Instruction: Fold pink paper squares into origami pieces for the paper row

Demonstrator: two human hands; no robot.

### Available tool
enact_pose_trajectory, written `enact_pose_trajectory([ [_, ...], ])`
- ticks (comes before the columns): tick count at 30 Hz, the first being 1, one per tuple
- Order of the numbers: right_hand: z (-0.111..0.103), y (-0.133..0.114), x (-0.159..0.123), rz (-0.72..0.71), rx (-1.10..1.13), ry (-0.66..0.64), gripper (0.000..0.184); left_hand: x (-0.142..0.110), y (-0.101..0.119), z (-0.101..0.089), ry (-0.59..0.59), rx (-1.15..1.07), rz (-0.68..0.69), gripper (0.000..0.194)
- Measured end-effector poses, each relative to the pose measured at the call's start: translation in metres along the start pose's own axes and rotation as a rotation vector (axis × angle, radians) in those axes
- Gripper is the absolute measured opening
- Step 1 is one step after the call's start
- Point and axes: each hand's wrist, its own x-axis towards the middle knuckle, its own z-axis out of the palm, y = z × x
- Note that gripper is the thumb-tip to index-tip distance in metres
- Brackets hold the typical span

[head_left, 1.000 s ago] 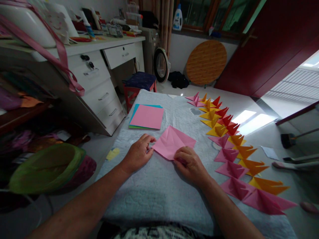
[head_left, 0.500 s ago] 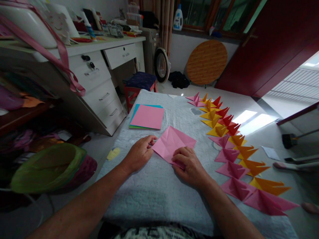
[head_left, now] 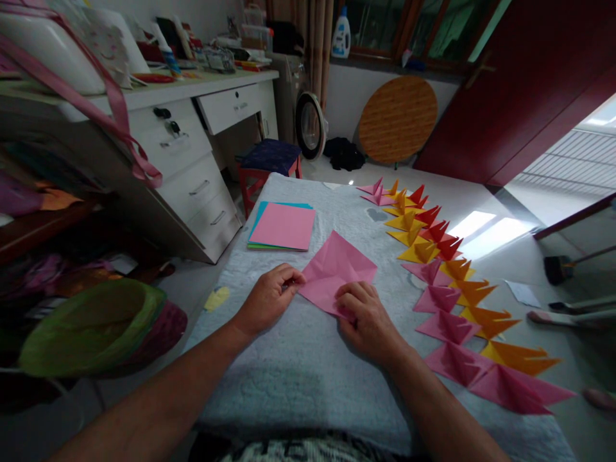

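Light (head_left: 474,226) gleams on the glossy floor (head_left: 452,196) beside a red door (head_left: 495,109).

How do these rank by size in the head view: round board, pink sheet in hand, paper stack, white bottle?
1. Round board
2. Pink sheet and paper stack: too alike to rank, the sheet being partly covered
3. White bottle

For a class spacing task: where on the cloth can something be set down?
Bare cloth lies nearer than the pink sheet, between the forearms; another patch lies beyond the sheet, between the paper stack and folded papers, which crowd the cloth's right side.
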Motion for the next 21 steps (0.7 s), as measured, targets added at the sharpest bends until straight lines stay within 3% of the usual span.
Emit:
enact_pose_trajectory([
  [5,-0.0002,0.0018,-0.0009,-0.009,-0.012,0.060,0.023,-0.0003,-0.0012,0.0010,0.032,-0.095,-0.076,0.012],
  [13,0.0015,0.0007,-0.0015,-0.029,-0.015,0.045,0.025,-0.0009,-0.0028,0.0023,0.051,-0.167,-0.191,0.033],
  [21,0.0011,-0.0035,0.0003,-0.046,0.007,0.022,0.023,-0.0008,-0.0041,0.0009,0.007,0.056,0.018,0.032],
])
